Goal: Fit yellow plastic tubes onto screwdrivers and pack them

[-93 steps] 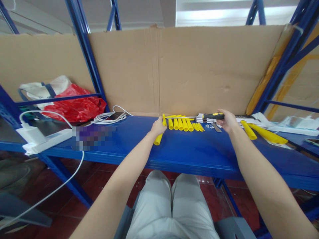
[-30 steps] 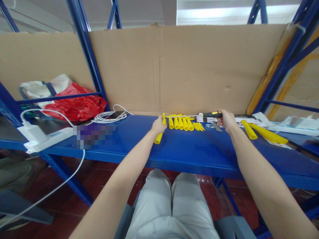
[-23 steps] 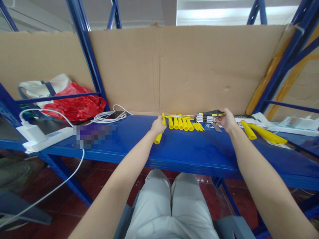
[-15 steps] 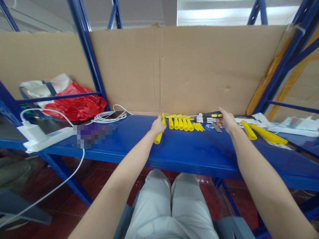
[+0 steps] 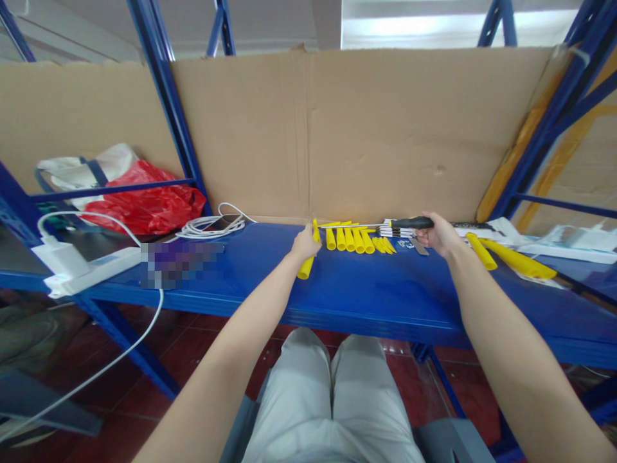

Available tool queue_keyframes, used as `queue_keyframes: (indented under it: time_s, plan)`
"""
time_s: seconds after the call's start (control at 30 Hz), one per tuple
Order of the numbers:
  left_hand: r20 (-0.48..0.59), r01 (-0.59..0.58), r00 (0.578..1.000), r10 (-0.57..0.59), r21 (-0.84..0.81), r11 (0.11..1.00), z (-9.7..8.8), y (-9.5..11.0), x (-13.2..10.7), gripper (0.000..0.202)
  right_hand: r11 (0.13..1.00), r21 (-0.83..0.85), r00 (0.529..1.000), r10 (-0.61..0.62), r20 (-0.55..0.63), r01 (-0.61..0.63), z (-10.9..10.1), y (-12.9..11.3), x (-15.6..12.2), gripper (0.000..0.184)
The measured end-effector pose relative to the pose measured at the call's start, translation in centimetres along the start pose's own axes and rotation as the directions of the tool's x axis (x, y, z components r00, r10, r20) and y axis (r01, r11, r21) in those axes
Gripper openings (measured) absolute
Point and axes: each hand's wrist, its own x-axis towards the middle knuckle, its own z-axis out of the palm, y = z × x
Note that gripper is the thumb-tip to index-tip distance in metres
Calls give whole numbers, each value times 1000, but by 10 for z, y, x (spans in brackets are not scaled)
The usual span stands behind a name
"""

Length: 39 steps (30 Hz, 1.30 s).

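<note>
My left hand is closed round a long yellow plastic piece that stands tilted on the blue shelf. My right hand grips the black handle of a screwdriver. Its thin metal shaft runs left to the top of the yellow piece. Between my hands lies a row of several short yellow pieces and a small stack of white strips.
Two long yellow pieces and white packaging lie to the right. A coiled white cable, a red bag and a white power strip sit to the left. Cardboard backs the shelf between blue rack posts.
The screwdriver handle has turned in my right hand: its yellow marking showed before and only black shows now. My left hand and the yellow piece have stayed in place.
</note>
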Motion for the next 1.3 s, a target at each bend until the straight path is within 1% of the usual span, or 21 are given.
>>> queue_keyframes:
  time_s: [0.1,0.17,0.23,0.33,0.43,0.63,0.8,0.97,1.07,1.17,1.23,1.3]
  plan:
    - [1,3,1000,-3,1,1000,-1,1,-1,48,997,-19,996,72,45,-71,2,-5,-3,23]
    - [2,10,1000,-10,8,1000,-2,1,-2,48,998,-7,997,68,35,-68,4,-8,-5,22]
    - [0,13,1000,-13,16,1000,-2,2,-2,47,997,-28,997,72,17,-71,4,-9,-5,26]
    - [-5,10,1000,-10,13,1000,-2,1,-2,46,987,-103,992,124,23,-121,1,-7,-4,35]
    - [-13,11,1000,-11,12,1000,-1,1,-1,46,974,-152,983,177,48,-168,0,-6,-4,35]
    - [-17,-4,1000,4,-2,1000,1,-1,0,45,985,-122,989,132,73,-123,2,-9,-7,26]
    - [-4,-7,1000,7,19,1000,1,-1,0,47,990,-77,988,123,89,-116,0,-8,-5,24]
    - [9,3,1000,-4,17,1000,1,0,-1,51,989,-69,985,137,106,-130,-7,-5,1,26]
    - [7,15,1000,-15,-7,1000,0,2,-2,52,987,-92,981,144,130,-133,-10,-2,5,36]
    - [12,34,999,-34,-35,999,-1,3,-2,52,986,-94,984,149,101,-140,-9,-1,6,41]
    - [12,47,999,-47,-46,998,-1,2,-2,51,987,-75,987,149,64,-144,-6,-1,6,37]
    - [11,52,999,-51,-55,997,-1,1,-1,50,990,-49,990,137,36,-135,-4,-2,4,28]
